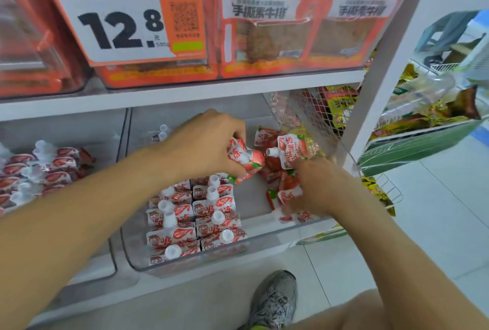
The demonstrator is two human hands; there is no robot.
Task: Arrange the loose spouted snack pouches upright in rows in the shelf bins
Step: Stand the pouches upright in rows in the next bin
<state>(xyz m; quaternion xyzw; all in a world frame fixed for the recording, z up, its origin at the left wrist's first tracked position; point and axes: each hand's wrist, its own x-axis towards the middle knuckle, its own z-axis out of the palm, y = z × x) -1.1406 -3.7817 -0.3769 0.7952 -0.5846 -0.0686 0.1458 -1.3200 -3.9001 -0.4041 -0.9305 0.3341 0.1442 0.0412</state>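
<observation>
Red-and-white pouches, half sorted in clear bin point(264, 237)

Left hand point(203, 144) clenched round one pouch point(246, 157), held over bin middle. Right hand point(317, 187) gripping another pouch point(293, 152) by its lower end, cap pointing left, fingers also down in loose pile point(280, 192) at right side. Two neat upright rows point(195, 213) standing at front left. More pouches lying in left bin point(116, 263).

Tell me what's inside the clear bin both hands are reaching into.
Clear bin: upright pouch rows at left, loose pouches at right. Left hand and right hand each grip pouches, hiding whatever lies beneath.
</observation>
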